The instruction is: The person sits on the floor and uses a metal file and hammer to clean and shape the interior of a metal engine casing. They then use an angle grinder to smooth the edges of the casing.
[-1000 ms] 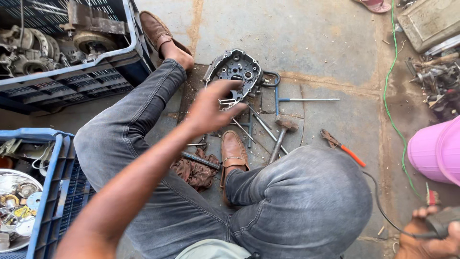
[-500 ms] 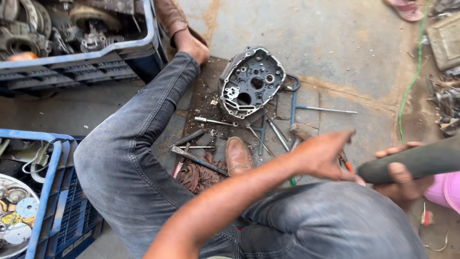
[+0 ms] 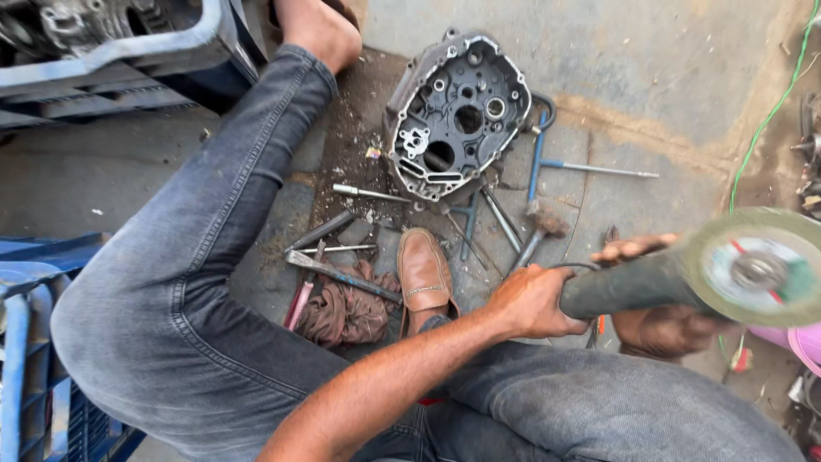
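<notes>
I sit on the concrete floor with my legs bent. Both hands hold a dark angle grinder (image 3: 637, 287) over my right knee, its round disc (image 3: 757, 269) facing up at the right edge. My left hand (image 3: 532, 301) grips the rear end of the grinder's body. My right hand (image 3: 654, 329) wraps it from below, closer to the disc, fingers curling over the top. A grey metal engine case (image 3: 457, 115) lies open side up on the floor ahead, between my feet, apart from both hands.
Hand tools lie around the case: a hammer (image 3: 543, 227), a blue T-handle wrench (image 3: 590, 168), rods and spanners (image 3: 342, 274), a brown rag (image 3: 346, 312). A blue crate of engine parts (image 3: 103, 60) stands at upper left, another blue crate (image 3: 26, 342) at lower left. A green cable (image 3: 770, 111) runs at right.
My left hand has swung from the engine case to the right and taken hold of the grinder's rear. The right hand has brought the grinder up into view. The camera has tilted closer.
</notes>
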